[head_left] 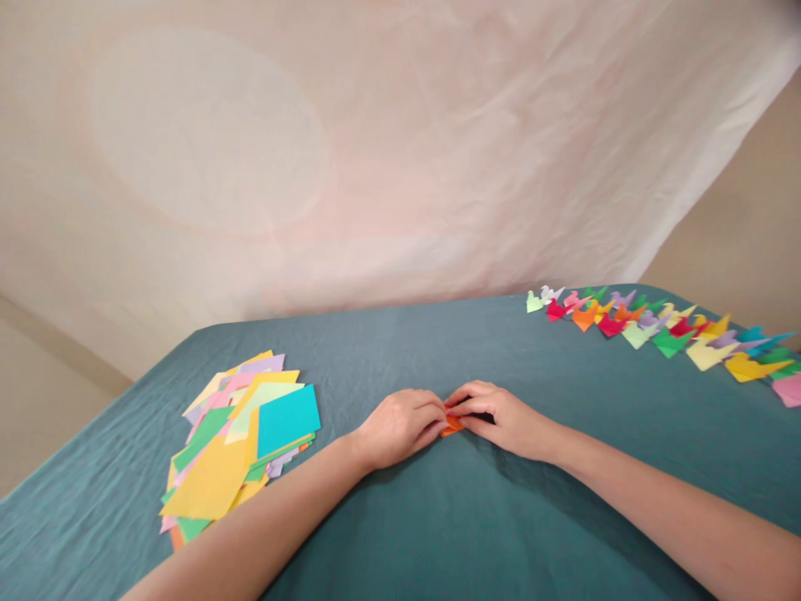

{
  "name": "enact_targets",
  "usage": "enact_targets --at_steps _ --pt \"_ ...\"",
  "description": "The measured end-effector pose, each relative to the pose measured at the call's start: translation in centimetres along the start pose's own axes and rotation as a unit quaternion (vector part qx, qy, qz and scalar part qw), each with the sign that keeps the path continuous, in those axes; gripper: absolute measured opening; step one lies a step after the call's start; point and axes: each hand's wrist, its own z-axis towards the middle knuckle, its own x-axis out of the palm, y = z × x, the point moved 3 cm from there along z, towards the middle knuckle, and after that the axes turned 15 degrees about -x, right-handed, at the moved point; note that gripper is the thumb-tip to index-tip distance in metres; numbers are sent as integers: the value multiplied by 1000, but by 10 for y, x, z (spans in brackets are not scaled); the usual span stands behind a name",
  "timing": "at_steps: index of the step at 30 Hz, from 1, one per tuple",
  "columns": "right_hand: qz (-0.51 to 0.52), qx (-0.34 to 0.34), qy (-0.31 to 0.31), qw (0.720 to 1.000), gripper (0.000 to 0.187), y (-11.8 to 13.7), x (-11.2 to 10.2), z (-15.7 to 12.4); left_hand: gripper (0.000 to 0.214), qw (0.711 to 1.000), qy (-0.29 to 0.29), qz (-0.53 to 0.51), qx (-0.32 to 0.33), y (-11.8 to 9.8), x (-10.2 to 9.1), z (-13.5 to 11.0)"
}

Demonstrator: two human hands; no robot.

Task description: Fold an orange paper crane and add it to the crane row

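Observation:
A small piece of folded orange paper (451,425) lies at the middle of the table, mostly covered by my fingers. My left hand (404,427) is closed on its left side, fingertips pressed down against it. From the right, my right hand (497,417) pinches the same paper between thumb and fingers. The two hands' fingertips meet over it, so its full shape is hidden.
Loose coloured paper sheets (213,480) lie in a spread pile at the left, a blue sheet (288,421) on top. Several folded paper birds (672,340) stand in rows at the far right. A dark green cloth (400,342) covers the table; a pale sheet (400,167) hangs behind.

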Motion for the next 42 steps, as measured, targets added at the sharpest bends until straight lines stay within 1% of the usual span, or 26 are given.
enact_targets --at_steps 4,9,17,25,31,37,42 --pt "5 -1 -3 1000 24 -1 0 -1 20 1000 1 -13 10 0 0 0" --pt "12 -4 0 1000 23 -2 1 -1 20 999 12 -35 -8 -2 0 0" --pt "26 -16 -14 999 19 -2 -1 0 18 992 11 -99 -73 -2 2 1" --pt "35 -34 7 999 24 -4 -6 -1 13 975 -26 -168 -142 2 4 3" --pt "43 -24 1 999 22 -4 -7 1 12 971 -30 -181 -151 4 5 4" --pt "64 2 -11 998 21 -4 -6 1 13 972 -16 -182 -148 3 5 3" --pt "61 14 -14 998 21 -4 -4 1 13 975 -5 -172 -139 2 4 2"
